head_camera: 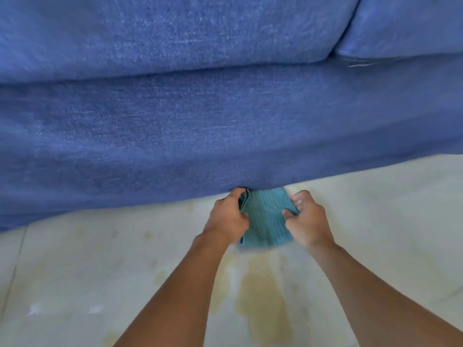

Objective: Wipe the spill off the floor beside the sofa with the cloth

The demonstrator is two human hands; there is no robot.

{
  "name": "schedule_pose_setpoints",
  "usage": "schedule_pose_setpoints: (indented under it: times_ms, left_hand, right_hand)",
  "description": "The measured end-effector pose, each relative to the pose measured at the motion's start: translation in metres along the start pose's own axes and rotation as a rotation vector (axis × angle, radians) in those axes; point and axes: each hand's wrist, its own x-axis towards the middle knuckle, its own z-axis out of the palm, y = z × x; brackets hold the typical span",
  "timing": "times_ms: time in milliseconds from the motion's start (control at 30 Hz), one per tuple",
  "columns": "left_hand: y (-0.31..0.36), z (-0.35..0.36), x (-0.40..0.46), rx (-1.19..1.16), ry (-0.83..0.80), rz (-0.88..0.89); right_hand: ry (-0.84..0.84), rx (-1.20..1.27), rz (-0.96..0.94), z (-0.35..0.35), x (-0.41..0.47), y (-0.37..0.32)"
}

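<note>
Crowding cloth (pixel 265 219): sofa (pixel 225 121), spill (pixel 263 296).

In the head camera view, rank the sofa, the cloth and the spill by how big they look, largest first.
1. Sofa
2. Spill, though its edges are faint
3. Cloth, partly covered by both hands

The blue woven-fabric sofa (pixel 200 121) walls off the whole far side, its base meeting the pale tiled floor (pixel 75 271) with no visible gap beneath. The ribbed teal cloth (pixel 265 221) lies against that base, flanked by the left hand (pixel 229 216) and right hand (pixel 309 219), so nothing passes between them. Floor to the left and right is open. The yellowish wet spill (pixel 263 296) spreads between the forearms.
</note>
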Motion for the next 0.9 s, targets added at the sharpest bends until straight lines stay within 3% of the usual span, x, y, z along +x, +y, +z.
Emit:
schedule_pose_setpoints:
  times_ms: [167, 300, 367, 433, 500, 633, 900]
  left_hand:
    - [0.013, -0.016, -0.03, 0.153, -0.091, -0.075]
    - [-0.002, -0.027, -0.03, 0.398, 0.033, 0.07]
    - [-0.016, -0.034, -0.031, 0.522, 0.035, 0.161]
    - [-0.027, -0.046, -0.035, 0.704, -0.056, 0.206]
    - [-0.034, -0.059, -0.041, 0.875, -0.188, 0.207]
    - [-0.04, -0.078, -0.049, 1.028, -0.378, 0.22]
    - [-0.032, -0.101, -0.052, 1.083, -0.533, 0.264]
  right_hand:
    - [-0.037, -0.234, 0.104, -0.019, -0.031, -0.014]
    - [0.077, -0.38, -0.271, -0.016, -0.029, -0.016]
    - [-0.102, -0.358, -0.471, -0.004, -0.026, -0.016]
    - [-0.319, -0.409, -0.549, 0.01, -0.027, -0.015]
    - [-0.423, -0.507, -0.542, 0.018, -0.026, -0.013]
    - [-0.45, -0.623, -0.531, 0.023, -0.016, -0.007]
    - [-0.382, -0.653, -0.491, 0.039, -0.022, -0.009]
